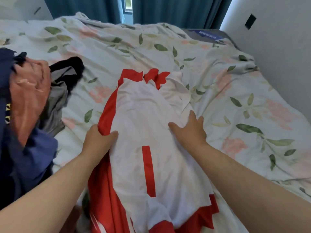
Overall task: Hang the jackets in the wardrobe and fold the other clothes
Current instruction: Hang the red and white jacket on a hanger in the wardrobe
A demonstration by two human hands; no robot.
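Note:
A white and red shirt (144, 118) lies spread lengthwise on the bed, collar end away from me. My left hand (98, 140) grips its red left edge, thumb on top and fingers curled under the fabric. On the shirt's right edge, my right hand (190, 130) rests flat with its fingers spread. A red vertical stripe shows on the white cloth between my forearms.
A pile of other clothes (28, 101) in navy, pink, grey and black sits at the left. The floral bedsheet (235, 101) covers the bed. A white wall (282, 56) runs along the right, and teal curtains (159, 9) hang behind the bed.

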